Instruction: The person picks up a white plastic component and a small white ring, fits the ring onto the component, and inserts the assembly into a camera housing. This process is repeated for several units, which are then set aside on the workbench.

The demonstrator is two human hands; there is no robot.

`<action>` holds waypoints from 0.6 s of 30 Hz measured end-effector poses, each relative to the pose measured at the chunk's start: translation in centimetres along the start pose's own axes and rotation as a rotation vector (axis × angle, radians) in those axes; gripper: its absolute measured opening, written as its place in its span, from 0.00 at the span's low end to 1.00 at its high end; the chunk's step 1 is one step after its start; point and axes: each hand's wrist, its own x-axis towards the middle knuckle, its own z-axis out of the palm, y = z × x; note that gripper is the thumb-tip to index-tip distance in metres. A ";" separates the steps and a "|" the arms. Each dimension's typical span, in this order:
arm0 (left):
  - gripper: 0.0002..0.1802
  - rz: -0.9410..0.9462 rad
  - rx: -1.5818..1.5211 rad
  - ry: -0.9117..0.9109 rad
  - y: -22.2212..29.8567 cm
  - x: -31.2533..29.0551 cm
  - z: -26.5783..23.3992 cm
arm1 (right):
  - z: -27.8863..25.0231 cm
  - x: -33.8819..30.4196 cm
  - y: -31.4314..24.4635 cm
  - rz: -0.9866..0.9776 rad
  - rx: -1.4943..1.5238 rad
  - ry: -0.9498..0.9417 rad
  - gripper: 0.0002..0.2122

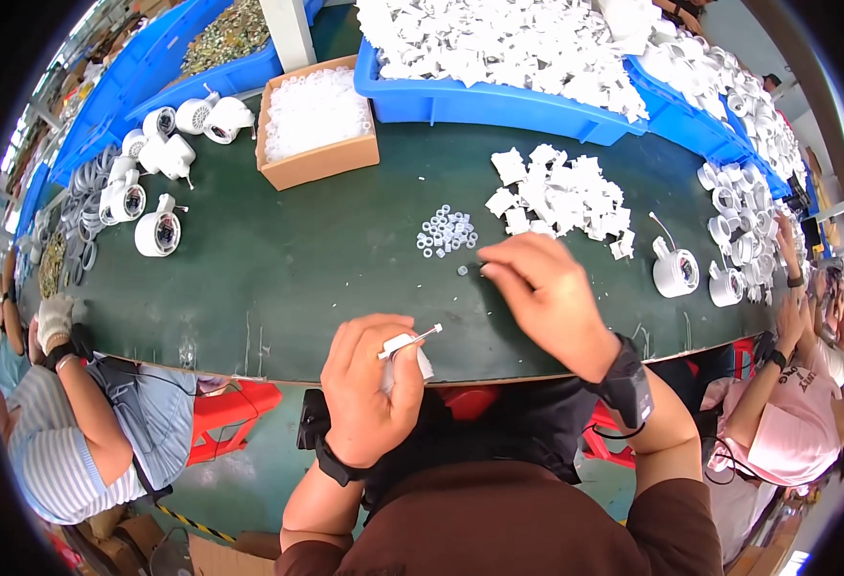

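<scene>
Brown shirt (499, 528) nearest, the left hand (369, 384) pinches a white part (398, 342), seemingly to expose its lead (428, 334), while the right hand (554, 298), grip unclear, hovers by clear rings (446, 231) likely bunched for reach.

A factory assembly workshop shows in the long green workbench (288, 278), blue bins (499, 104) heaped with white plastic parts (489, 43), red stools (252, 397) and co-workers (782, 437) along its edge.
</scene>
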 end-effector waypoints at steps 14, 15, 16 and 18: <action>0.08 -0.138 -0.080 -0.031 0.6 0.6 0.6 | -1.3 2.6 2.2 0.098 -0.409 0.002 0.10; 0.09 -0.144 -0.082 -0.044 1.0 0.8 0.4 | -1.6 2.4 2.6 0.123 -0.363 -0.004 0.11; 0.10 -0.190 -0.113 -0.029 1.4 0.7 0.3 | -1.9 2.1 2.6 0.135 -0.277 0.022 0.12; 0.12 -0.257 -0.196 -0.049 0.9 0.0 -0.6 | -2.0 1.8 0.7 0.061 0.013 0.139 0.12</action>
